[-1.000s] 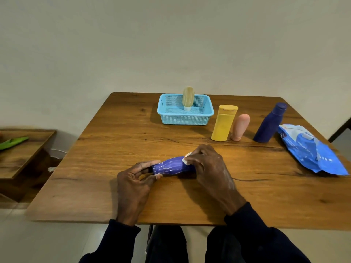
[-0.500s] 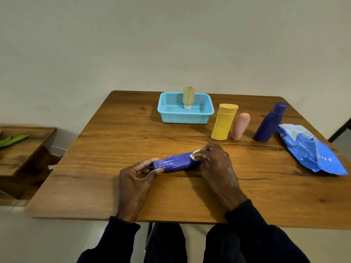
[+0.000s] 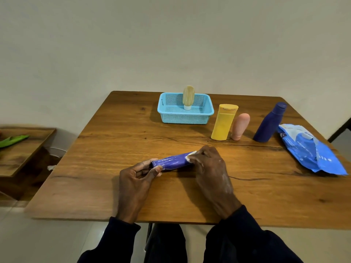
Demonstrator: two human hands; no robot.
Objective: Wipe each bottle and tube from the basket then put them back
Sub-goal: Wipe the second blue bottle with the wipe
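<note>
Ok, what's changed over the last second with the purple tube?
The right hand slid the white wipe rightward along the purple tube, away from the left hand, baring more of it. The left hand still pinches the cap end; the blue basket and wipes pack stayed put.

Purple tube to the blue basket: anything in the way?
Nothing visible. Only bare table lies between the purple tube, gripped by the left hand with the right hand pressing a wipe on it, and the basket. A beige tube stands upright mid-basket, free floor either side. The yellow bottle stands right of the path.
</note>
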